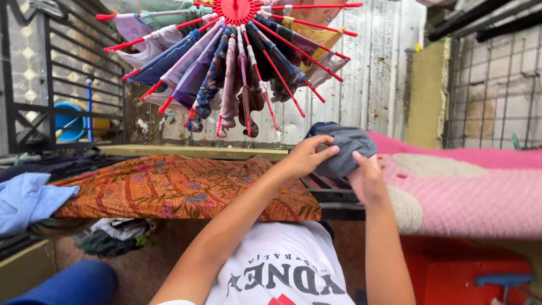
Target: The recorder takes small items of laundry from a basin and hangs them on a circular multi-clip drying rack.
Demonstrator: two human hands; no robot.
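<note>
A head-worn camera looks down along 2 bare arms that reach forward from 6 o'clock toward the centre of the view. Both hands grip 1 bundled grey cloth [345, 148], held in the air just right of centre, above the rail.

The left hand [307, 155] rises from about 7 o'clock, forearm angled up and to the right, wrist bent. Its fingers curl over the near left side of the grey cloth, thumb pressed along the top, clutching the fabric. The right hand [367, 179] comes straight up from 6 o'clock, back of the hand toward the camera, fingers wrapped under and around the lower right of the bundle, squeezing it closed.

At 12 o'clock hangs 1 round red drying hanger [236, 10] with many thin red spokes fanning outward; small garments in purple, blue, pink and yellow dangle from it, too many and too overlapped to count.

At 9 o'clock, 1 orange patterned cloth [169, 189] lies draped over a rail, with 1 light blue shirt [25, 200] at its left end. At 3 o'clock, 1 pink knitted blanket [468, 195] is spread flat, touching the right wrist area. At 10 o'clock, 1 blue tub [70, 121] sits behind black metal bars. The person's white printed shirt [282, 271] fills 6 o'clock.
</note>
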